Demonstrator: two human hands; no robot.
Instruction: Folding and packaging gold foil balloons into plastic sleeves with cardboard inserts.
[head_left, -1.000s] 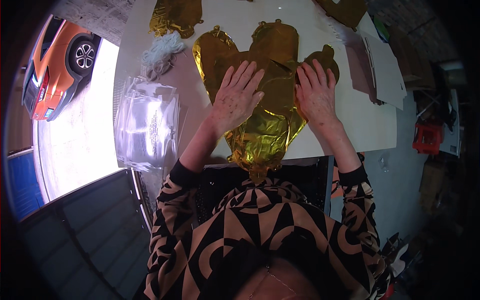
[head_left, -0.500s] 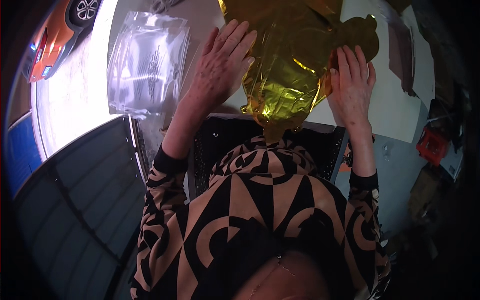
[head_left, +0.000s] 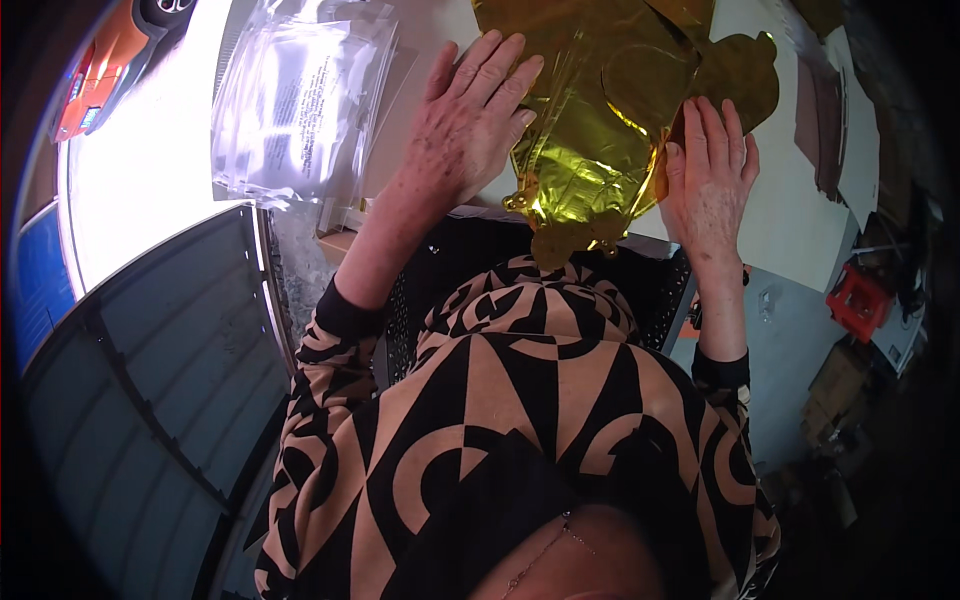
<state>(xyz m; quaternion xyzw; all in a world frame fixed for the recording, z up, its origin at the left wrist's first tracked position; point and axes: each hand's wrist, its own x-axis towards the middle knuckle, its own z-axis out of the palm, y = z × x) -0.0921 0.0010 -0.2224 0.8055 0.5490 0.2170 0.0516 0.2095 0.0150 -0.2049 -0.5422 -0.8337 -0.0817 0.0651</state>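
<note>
Both spread: your left hand (head_left: 462, 130) now borders the gold foil (head_left: 592, 120) at nine o'clock, uncovering its middle; your right hand (head_left: 710, 185) stays at four.

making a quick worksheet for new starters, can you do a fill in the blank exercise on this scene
The shiny lower part of the gold foil lies ____ the left hand and the right hand.
The clear plastic bags are nearer to the ____ hand.
The red plastic item shows on the ____ side of the picture.
The car is coloured ____.

Missing words: between; left; right; orange
</note>
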